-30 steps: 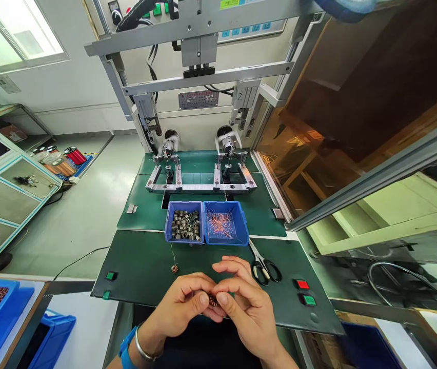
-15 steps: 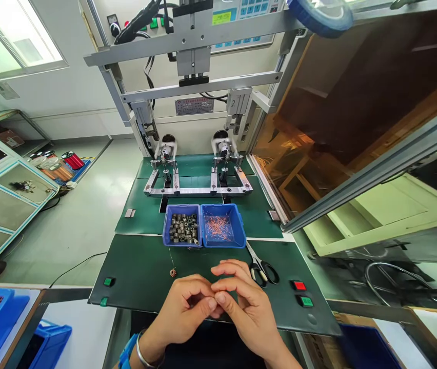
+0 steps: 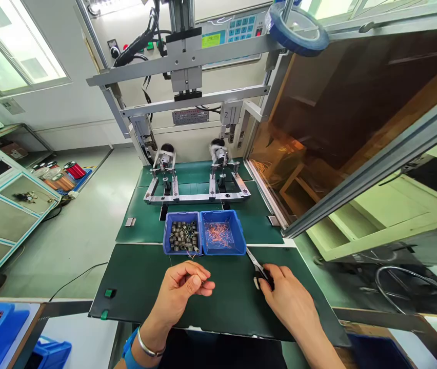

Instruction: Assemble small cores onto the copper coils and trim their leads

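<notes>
Small coil (image 3: 194, 280): pinched in the left hand's fingertips, above the green counter (image 3: 141, 287), near the bins.
Left hand (image 3: 182, 289): fingers curled, pinching the coil.
Right hand (image 3: 285, 297): fingers resting on the scissors (image 3: 259, 269) handles.
Blue bins (image 3: 204, 233): left holds metal cores, right copper wire scraps.

Bare green mat (image 3: 137, 287) lies open left of the left hand (image 3: 180, 292) and between both hands. Far of them two blue bins (image 3: 204, 233) block the way — scissors (image 3: 259, 269) lie right, under the right hand (image 3: 290, 302).
</notes>
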Demonstrator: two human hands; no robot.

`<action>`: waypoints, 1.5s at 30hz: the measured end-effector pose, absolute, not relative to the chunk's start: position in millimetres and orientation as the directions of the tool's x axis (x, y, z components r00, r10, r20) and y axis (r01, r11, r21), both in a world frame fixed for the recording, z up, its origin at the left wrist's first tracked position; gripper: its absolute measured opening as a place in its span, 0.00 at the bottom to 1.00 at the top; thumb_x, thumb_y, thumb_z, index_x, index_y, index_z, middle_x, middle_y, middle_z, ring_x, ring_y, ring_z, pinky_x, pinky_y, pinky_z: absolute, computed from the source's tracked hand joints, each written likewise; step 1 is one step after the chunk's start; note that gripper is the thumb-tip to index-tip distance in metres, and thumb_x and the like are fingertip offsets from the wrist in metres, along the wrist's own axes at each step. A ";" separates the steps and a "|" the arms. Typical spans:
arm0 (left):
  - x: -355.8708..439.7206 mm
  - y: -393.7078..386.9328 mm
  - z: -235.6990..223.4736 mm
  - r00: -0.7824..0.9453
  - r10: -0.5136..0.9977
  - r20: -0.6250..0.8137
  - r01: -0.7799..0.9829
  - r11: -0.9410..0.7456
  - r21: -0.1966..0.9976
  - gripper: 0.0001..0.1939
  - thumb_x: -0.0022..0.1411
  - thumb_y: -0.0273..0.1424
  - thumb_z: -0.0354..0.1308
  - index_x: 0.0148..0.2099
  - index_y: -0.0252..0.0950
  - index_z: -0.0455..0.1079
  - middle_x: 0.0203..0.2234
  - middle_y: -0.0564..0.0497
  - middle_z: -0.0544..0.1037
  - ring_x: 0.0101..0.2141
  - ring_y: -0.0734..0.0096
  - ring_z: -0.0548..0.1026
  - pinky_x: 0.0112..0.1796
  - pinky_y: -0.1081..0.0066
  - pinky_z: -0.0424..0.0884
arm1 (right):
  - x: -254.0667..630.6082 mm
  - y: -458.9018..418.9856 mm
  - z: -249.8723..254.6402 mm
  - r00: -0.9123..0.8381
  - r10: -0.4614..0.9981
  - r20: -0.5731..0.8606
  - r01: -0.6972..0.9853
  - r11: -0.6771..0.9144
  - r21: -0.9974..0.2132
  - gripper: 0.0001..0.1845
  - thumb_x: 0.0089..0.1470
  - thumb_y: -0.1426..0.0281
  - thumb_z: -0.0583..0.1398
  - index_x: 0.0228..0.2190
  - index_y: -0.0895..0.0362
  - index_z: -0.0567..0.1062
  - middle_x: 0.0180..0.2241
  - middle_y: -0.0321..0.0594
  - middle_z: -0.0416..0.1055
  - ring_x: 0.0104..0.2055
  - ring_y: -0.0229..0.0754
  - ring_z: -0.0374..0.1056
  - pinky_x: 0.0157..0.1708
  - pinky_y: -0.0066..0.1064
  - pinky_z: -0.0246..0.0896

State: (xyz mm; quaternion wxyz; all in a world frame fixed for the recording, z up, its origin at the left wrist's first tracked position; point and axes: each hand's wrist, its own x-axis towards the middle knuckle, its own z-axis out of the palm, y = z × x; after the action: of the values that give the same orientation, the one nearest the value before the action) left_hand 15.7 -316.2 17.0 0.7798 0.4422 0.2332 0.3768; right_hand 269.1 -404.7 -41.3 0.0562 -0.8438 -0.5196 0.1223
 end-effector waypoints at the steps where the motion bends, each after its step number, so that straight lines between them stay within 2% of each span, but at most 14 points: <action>1: 16.1 -315.1 15.7 0.598 0.800 -0.040 -0.380 0.327 0.865 0.08 0.63 0.31 0.62 0.37 0.30 0.75 0.39 0.44 0.71 0.36 0.63 0.77 0.37 0.69 0.77 | 268.7 -404.4 -38.0 0.443 0.874 -0.199 0.860 -0.477 -0.179 0.21 0.63 0.65 0.47 0.52 0.62 0.66 0.44 0.46 0.65 0.45 0.50 0.65 0.45 0.42 0.59; 3: 16.7 -312.7 14.3 0.591 0.805 -0.053 -0.381 0.337 0.861 0.08 0.62 0.31 0.63 0.37 0.30 0.75 0.39 0.44 0.71 0.37 0.62 0.77 0.38 0.67 0.77 | 272.2 -404.5 -33.6 0.451 0.844 -0.289 0.855 -0.502 -0.131 0.24 0.65 0.63 0.43 0.55 0.61 0.64 0.46 0.45 0.65 0.46 0.50 0.66 0.47 0.42 0.59; 5: 17.2 -310.0 15.2 0.596 0.801 -0.060 -0.397 0.358 0.845 0.07 0.62 0.31 0.63 0.37 0.30 0.75 0.39 0.43 0.71 0.37 0.62 0.77 0.38 0.68 0.76 | 281.4 -405.8 -32.5 0.467 0.822 -0.326 0.829 -0.536 -0.162 0.30 0.62 0.60 0.37 0.55 0.62 0.63 0.49 0.47 0.64 0.47 0.51 0.66 0.47 0.44 0.59; 8: 19.1 -304.6 19.4 0.605 0.791 -0.085 -0.407 0.400 0.821 0.07 0.61 0.31 0.64 0.35 0.31 0.76 0.37 0.43 0.72 0.37 0.63 0.76 0.37 0.71 0.76 | 300.1 -410.1 -30.6 0.537 0.790 -0.297 0.675 -0.613 -0.410 0.45 0.48 0.47 0.37 0.52 0.65 0.66 0.46 0.50 0.67 0.46 0.51 0.67 0.49 0.45 0.60; 11: 22.2 -297.9 22.2 0.607 0.789 -0.097 -0.408 0.414 0.813 0.07 0.60 0.31 0.65 0.34 0.31 0.76 0.36 0.44 0.72 0.37 0.64 0.76 0.37 0.72 0.76 | 313.2 -415.4 -17.9 0.532 0.754 -0.386 0.329 -0.603 -0.727 0.54 0.35 0.39 0.49 0.53 0.66 0.64 0.44 0.53 0.65 0.42 0.49 0.67 0.44 0.42 0.67; 13: 24.4 -293.4 22.0 0.603 0.791 -0.101 -0.413 0.418 0.809 0.08 0.58 0.32 0.66 0.33 0.31 0.76 0.37 0.44 0.72 0.37 0.64 0.76 0.37 0.71 0.76 | 316.0 -418.0 -2.6 0.447 0.771 -0.453 0.119 -0.553 -0.824 0.64 0.29 0.33 0.56 0.56 0.67 0.58 0.46 0.57 0.62 0.43 0.50 0.67 0.39 0.39 0.70; 15: 27.2 -288.7 20.9 0.597 0.796 -0.104 -0.411 0.414 0.812 0.08 0.57 0.31 0.67 0.33 0.30 0.76 0.37 0.43 0.72 0.37 0.63 0.76 0.38 0.71 0.75 | 315.5 -418.7 13.9 0.353 0.818 -0.455 0.063 -0.505 -0.861 0.70 0.26 0.29 0.58 0.57 0.68 0.55 0.45 0.57 0.60 0.43 0.51 0.66 0.36 0.35 0.70; 17: 31.2 -283.7 20.7 0.590 0.799 -0.113 -0.402 0.412 0.818 0.09 0.57 0.31 0.68 0.33 0.29 0.76 0.37 0.43 0.72 0.37 0.63 0.76 0.38 0.71 0.75 | 313.3 -416.2 27.8 0.250 0.870 -0.425 0.109 -0.461 -0.881 0.67 0.32 0.30 0.58 0.58 0.68 0.55 0.44 0.55 0.59 0.42 0.48 0.66 0.35 0.33 0.67; 21: 44.2 -270.9 26.8 0.579 0.797 -0.174 -0.354 0.438 0.826 0.14 0.51 0.35 0.71 0.33 0.28 0.76 0.36 0.42 0.73 0.36 0.62 0.76 0.37 0.71 0.75 | 307.8 -397.1 42.4 0.051 0.951 -0.306 0.269 -0.308 -0.913 0.44 0.50 0.45 0.60 0.55 0.67 0.63 0.38 0.47 0.57 0.38 0.40 0.59 0.34 0.30 0.63; 24: 56.5 -259.8 32.9 0.608 0.771 -0.190 -0.289 0.438 0.851 0.17 0.50 0.37 0.72 0.34 0.27 0.76 0.36 0.42 0.74 0.37 0.63 0.76 0.38 0.71 0.75 | 306.5 -374.2 43.6 -0.073 0.965 -0.253 0.279 -0.224 -0.934 0.29 0.52 0.60 0.61 0.51 0.64 0.70 0.34 0.41 0.55 0.33 0.35 0.56 0.34 0.29 0.59; 27: 67.7 -250.1 34.0 0.635 0.741 -0.219 -0.241 0.459 0.855 0.21 0.48 0.38 0.73 0.35 0.24 0.74 0.35 0.40 0.74 0.37 0.63 0.76 0.39 0.70 0.74 | 309.6 -353.7 42.0 -0.186 0.966 -0.180 0.275 -0.125 -0.953 0.22 0.50 0.69 0.60 0.47 0.62 0.74 0.34 0.40 0.56 0.33 0.34 0.56 0.32 0.27 0.57; 34: 82.1 -241.5 26.6 0.691 0.681 -0.244 -0.167 0.479 0.862 0.24 0.47 0.39 0.74 0.36 0.23 0.72 0.34 0.39 0.74 0.37 0.65 0.75 0.42 0.68 0.73 | 313.1 -333.6 48.5 -0.238 0.960 -0.150 0.266 -0.084 -0.960 0.20 0.45 0.70 0.61 0.42 0.65 0.76 0.34 0.41 0.58 0.33 0.35 0.57 0.32 0.29 0.57; 41: 92.8 -242.7 36.7 0.671 0.650 -0.357 -0.097 0.555 0.826 0.26 0.36 0.38 0.77 0.31 0.24 0.71 0.33 0.40 0.74 0.36 0.63 0.75 0.38 0.68 0.75 | 317.1 -325.3 38.2 -0.256 0.950 -0.181 0.283 -0.106 -0.953 0.24 0.47 0.62 0.65 0.44 0.64 0.75 0.33 0.39 0.57 0.31 0.33 0.59 0.30 0.29 0.59; 45: 94.4 -239.6 33.1 0.688 0.637 -0.349 -0.067 0.534 0.843 0.25 0.38 0.39 0.76 0.32 0.24 0.73 0.33 0.40 0.74 0.35 0.65 0.75 0.37 0.71 0.74 | 317.1 -326.9 36.1 -0.255 0.944 -0.211 0.288 -0.134 -0.948 0.22 0.49 0.62 0.63 0.44 0.63 0.75 0.34 0.40 0.60 0.30 0.35 0.63 0.29 0.29 0.62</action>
State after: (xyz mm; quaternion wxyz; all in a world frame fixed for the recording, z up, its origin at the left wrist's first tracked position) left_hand 94.4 -239.6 33.1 0.8111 0.4312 0.3305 0.2167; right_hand 317.1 -326.9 36.1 0.3054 -0.5284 -0.5829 0.5364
